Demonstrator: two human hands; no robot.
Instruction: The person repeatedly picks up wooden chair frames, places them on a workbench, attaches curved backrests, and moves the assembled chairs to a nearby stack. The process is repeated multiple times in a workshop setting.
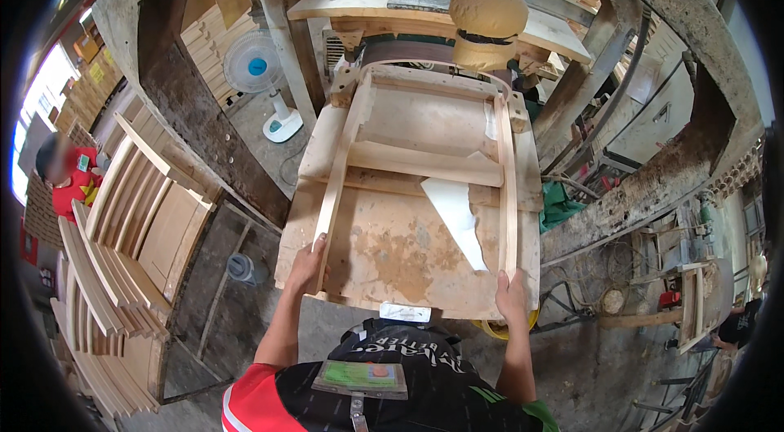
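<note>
A pale wooden chair frame (pixel 425 163) with two long side posts and crosspieces lies over a stained plywood work board (pixel 392 256). My left hand (pixel 306 266) is closed around the near end of its left post. At the near end of the right post, my right hand (pixel 512 296) is closed on the wood. The frame's far end sits against a sanding belt (pixel 408 53), just below a dust-coated rounded machine part (pixel 488 20). A torn white sheet (pixel 459 216) lies on the board between the posts.
Heavy worn metal framework (pixel 220 118) stands around the board on both sides. To the left are a white fan (pixel 255 64), stacked curved wooden pieces (pixel 114 269), a bucket (pixel 247 269) and another person in red (pixel 72 187). Green cloth (pixel 559 205) hangs at right.
</note>
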